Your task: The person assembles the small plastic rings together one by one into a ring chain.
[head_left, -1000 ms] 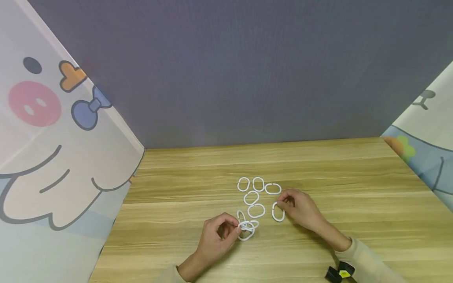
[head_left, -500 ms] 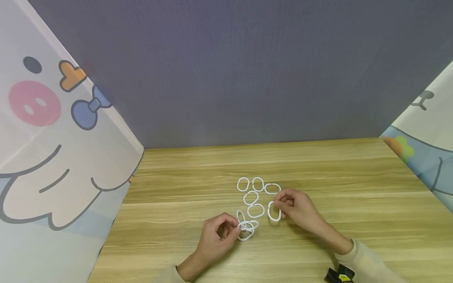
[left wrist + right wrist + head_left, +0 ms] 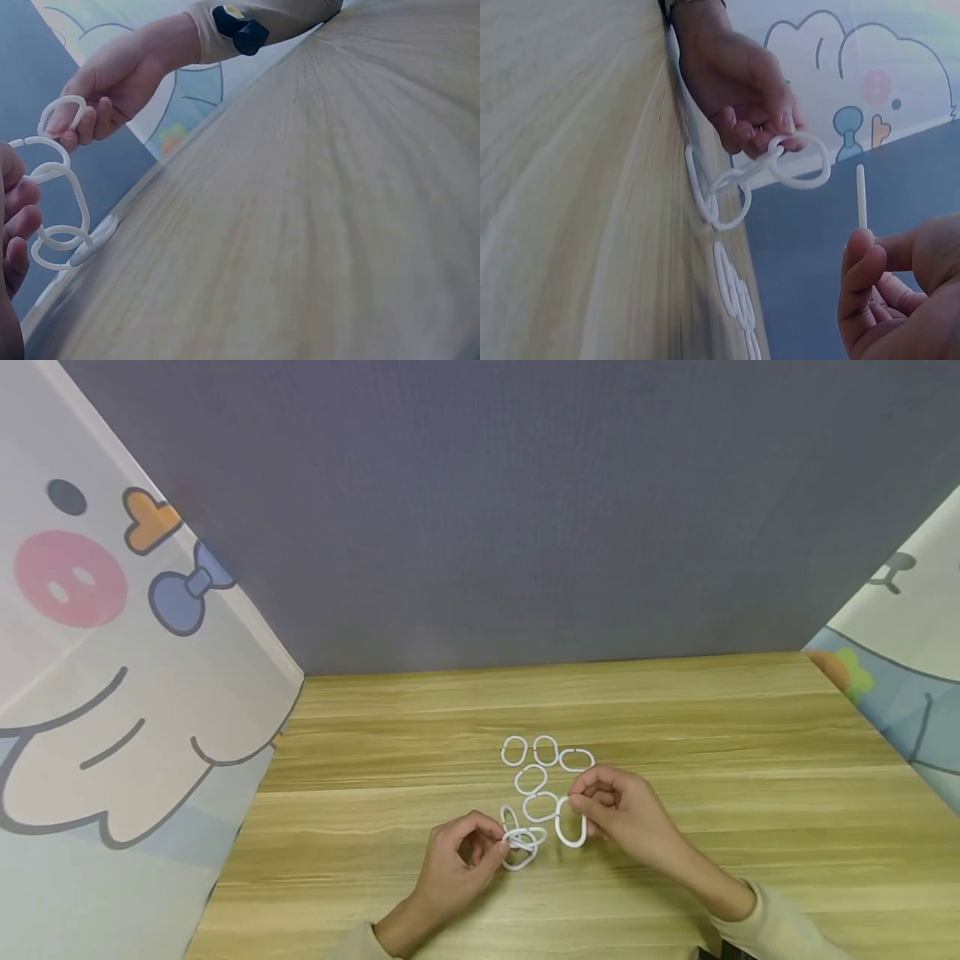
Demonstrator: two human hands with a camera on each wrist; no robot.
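Between thumb and forefinger my left hand (image 3: pixel 459 860) pinches one end of a short chain of white oval plastic links (image 3: pixel 522 838). In the left wrist view the linked chain (image 3: pixel 81 202) hangs down from those fingers to the table. To its right my right hand (image 3: pixel 626 810) pinches a single white link (image 3: pixel 572 823) by its upper end, raised off the wood. Seen edge-on in the right wrist view, that single link (image 3: pixel 861 196) stands upright above the fingertips, apart from the chain (image 3: pixel 727 195).
Several loose white links (image 3: pixel 532 780) lie flat just beyond the hands. All this is on a wood-grain table (image 3: pixel 360 793). A grey panel (image 3: pixel 525 527) stands along its back, with cartoon-printed panels (image 3: pixel 247 693) at the sides.
My right hand has moved left and a little toward me, carrying its single link closer to the chain. The left hand and its chain have stayed nearly in place.
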